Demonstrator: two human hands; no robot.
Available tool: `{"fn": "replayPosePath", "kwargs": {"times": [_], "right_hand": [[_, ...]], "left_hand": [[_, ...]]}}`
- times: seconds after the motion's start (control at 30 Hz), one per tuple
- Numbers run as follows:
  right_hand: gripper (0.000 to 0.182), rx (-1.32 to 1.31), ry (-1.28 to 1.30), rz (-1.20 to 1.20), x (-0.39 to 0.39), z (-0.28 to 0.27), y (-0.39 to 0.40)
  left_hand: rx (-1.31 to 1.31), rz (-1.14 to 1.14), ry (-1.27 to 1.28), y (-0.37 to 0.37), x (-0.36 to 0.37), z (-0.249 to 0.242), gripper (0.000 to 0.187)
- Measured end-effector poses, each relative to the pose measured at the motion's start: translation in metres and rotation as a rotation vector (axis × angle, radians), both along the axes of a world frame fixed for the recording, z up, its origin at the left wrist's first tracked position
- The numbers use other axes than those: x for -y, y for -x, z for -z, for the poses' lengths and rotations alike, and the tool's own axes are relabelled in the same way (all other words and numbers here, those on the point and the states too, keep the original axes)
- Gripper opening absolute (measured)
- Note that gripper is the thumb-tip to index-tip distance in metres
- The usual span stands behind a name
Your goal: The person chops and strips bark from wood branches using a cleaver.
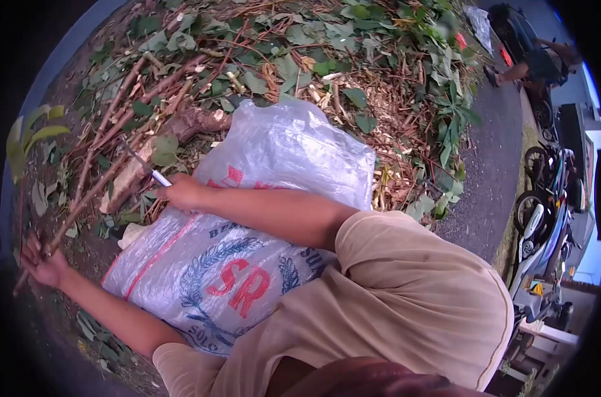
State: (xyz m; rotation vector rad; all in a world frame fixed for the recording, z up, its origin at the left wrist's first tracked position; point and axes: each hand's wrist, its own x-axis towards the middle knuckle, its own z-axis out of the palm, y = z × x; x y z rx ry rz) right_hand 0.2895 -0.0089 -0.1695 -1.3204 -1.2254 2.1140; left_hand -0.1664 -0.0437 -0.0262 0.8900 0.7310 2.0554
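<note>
My left hand (47, 266), at the far left, has its fingers round a thin brown branch (82, 206) that slants up toward the pile. In my right hand (182, 193) is a knife with a pale handle (160, 177). Its narrow blade (139, 159) points up and left, overlapping a piece of wood with its bark cut off (125, 182). Under my right forearm a white woven sack (247, 284) with red and blue print is spread over my lap. A thick log (194, 124) lies just beyond the blade.
Cut branches (125, 109), green leaves (300, 69) and wood chips (396, 112) cover the ground ahead. At right runs a grey paved road (482, 159), with parked motorcycles (535, 215) beyond it. Another person (535, 66) is at the upper right.
</note>
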Motion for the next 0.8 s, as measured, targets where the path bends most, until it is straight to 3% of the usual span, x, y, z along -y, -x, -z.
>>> {"fn": "replayPosePath", "kwargs": {"times": [0.03, 0.07, 0.1, 0.13, 0.17, 0.2, 0.3, 0.33, 0.4, 0.47, 0.53, 0.63, 0.73, 0.8], "right_hand": [[0.034, 0.026, -0.039, 0.004, 0.005, -0.035, -0.006], [0.031, -0.136, 0.099, 0.043, 0.001, -0.045, 0.001], [0.027, -0.183, 0.092, 0.063, -0.004, -0.077, 0.001], [0.026, -0.227, 0.041, 0.071, -0.01, -0.107, -0.003], [0.024, -0.26, -0.07, 0.116, -0.019, -0.124, 0.0], [0.025, -0.288, -0.133, 0.155, -0.024, -0.153, -0.002], [0.027, -0.446, -0.582, 0.296, -0.043, -0.201, -0.004], [0.02, -0.655, -0.687, 0.421, -0.049, -0.198, 0.003], [0.021, -0.614, -0.67, 0.6, -0.039, -0.163, 0.023], [0.023, -0.215, -0.692, 0.388, -0.041, -0.063, 0.024], [0.027, 0.071, 0.088, -0.011, -0.032, -0.016, 0.011], [0.033, -0.049, 0.1, 0.03, -0.029, -0.063, 0.017], [0.049, -0.204, -0.118, 0.089, -0.04, -0.131, 0.008], [0.053, -0.343, -0.311, 0.141, -0.044, -0.185, 0.0]], "left_hand": [[0.139, 0.246, -0.084, -0.015, 0.005, -0.006, 0.045], [0.178, 0.203, -0.108, -0.027, 0.006, -0.006, 0.048], [0.137, -0.546, 0.252, -0.123, -0.004, -0.05, 0.051], [0.18, -0.551, 0.318, -0.124, -0.002, -0.048, 0.054], [0.2, -0.085, 0.027, -0.047, 0.008, -0.005, 0.055], [0.178, -0.271, 0.108, -0.081, 0.002, -0.022, 0.056], [0.151, -0.256, 0.052, -0.064, 0.009, -0.006, 0.057], [0.135, -0.247, 0.06, -0.066, 0.012, -0.007, 0.056], [0.124, -0.224, 0.055, -0.077, 0.005, -0.012, 0.056], [0.119, -0.274, 0.138, -0.088, 0.004, -0.024, 0.056], [0.073, -0.237, 0.135, -0.084, 0.003, -0.016, 0.056], [0.036, -0.176, 0.092, -0.082, 0.004, -0.022, 0.055], [0.051, -0.1, 0.028, -0.077, 0.022, -0.031, 0.055], [0.048, 0.151, -0.115, -0.069, 0.031, -0.036, 0.055]]}}
